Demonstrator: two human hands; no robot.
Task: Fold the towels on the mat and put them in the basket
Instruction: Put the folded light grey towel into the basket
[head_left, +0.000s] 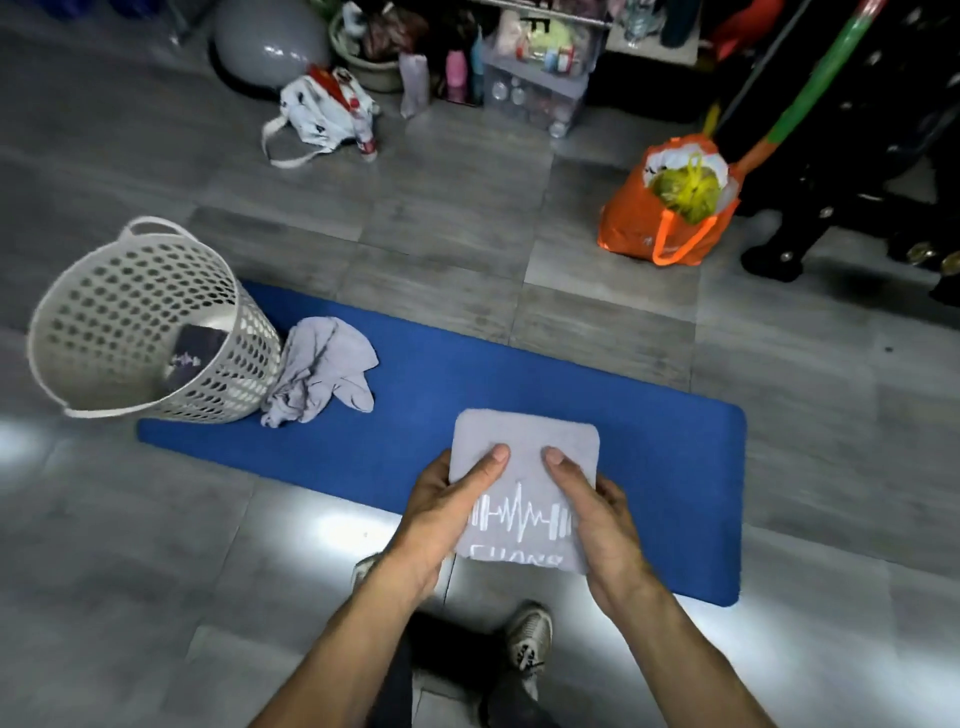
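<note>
A folded grey towel with a white heartbeat-and-dumbbell print is held over the near edge of the blue mat. My left hand grips its left side and my right hand grips its right side, thumbs on top. A crumpled grey towel lies on the mat's left part, touching the white perforated basket. The basket stands at the mat's left end and holds a dark folded towel with a white print.
An orange bag sits on the grey tile floor beyond the mat at right. A white tote bag, a clear storage box and clutter line the far side. My shoes are just below the hands.
</note>
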